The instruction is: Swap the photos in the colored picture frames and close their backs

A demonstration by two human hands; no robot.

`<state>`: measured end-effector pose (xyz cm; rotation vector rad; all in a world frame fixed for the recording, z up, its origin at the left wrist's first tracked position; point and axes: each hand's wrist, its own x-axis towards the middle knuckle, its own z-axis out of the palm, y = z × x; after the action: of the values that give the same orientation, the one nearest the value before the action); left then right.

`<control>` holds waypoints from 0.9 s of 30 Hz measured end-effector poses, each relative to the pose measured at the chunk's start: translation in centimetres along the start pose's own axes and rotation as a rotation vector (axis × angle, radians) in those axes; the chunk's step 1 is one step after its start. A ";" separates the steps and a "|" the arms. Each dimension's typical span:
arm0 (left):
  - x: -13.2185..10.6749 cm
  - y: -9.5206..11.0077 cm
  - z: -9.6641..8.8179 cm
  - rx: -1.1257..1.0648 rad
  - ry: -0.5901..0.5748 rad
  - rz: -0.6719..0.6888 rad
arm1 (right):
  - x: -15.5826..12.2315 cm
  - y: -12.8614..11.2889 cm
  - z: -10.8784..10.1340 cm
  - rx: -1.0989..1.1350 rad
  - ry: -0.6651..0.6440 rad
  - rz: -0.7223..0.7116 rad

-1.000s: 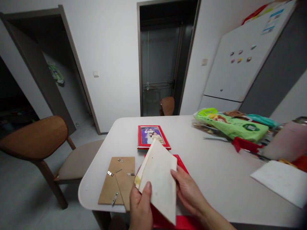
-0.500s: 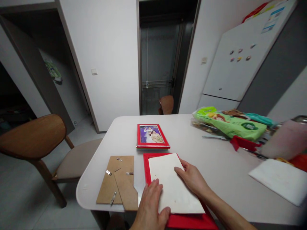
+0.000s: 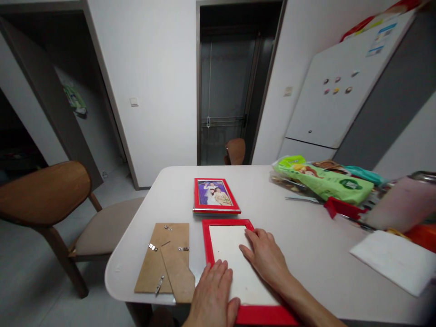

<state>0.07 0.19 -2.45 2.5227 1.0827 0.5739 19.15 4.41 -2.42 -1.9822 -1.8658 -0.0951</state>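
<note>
A red picture frame (image 3: 207,245) lies on the table in front of me, with a white sheet (image 3: 226,240) set inside its border. My left hand (image 3: 214,290) rests flat across the frame's left side and the sheet, fingers stretched out. Over the right side, my right hand (image 3: 265,256) presses its fingertips on the sheet near the upper right, fingers apart. To the left lies a brown backing board (image 3: 173,263) with metal clips and a stand leg. Behind the frame is a smaller red framed photo (image 3: 216,195), face up.
A green package (image 3: 334,181), a grey-handled tool (image 3: 301,199), a red object (image 3: 344,208) and a white folded cloth or paper (image 3: 395,261) lie on the right of the white table (image 3: 163,190). A wooden chair (image 3: 44,204) stands at the left.
The white sheet, tilted over the frame's border before, now lies down inside it. My right hand has moved from the sheet's right edge onto its surface. My left hand stays nearly in place.
</note>
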 end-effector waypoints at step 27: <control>-3.9 -4.6 -4.6 0.281 0.378 0.091 | -3.6 -7.9 -4.9 0.636 -0.208 -0.215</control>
<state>-7.37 0.94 -1.43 2.7875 1.2552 1.0211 12.23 -0.54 2.87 -1.3936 -1.9107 0.5903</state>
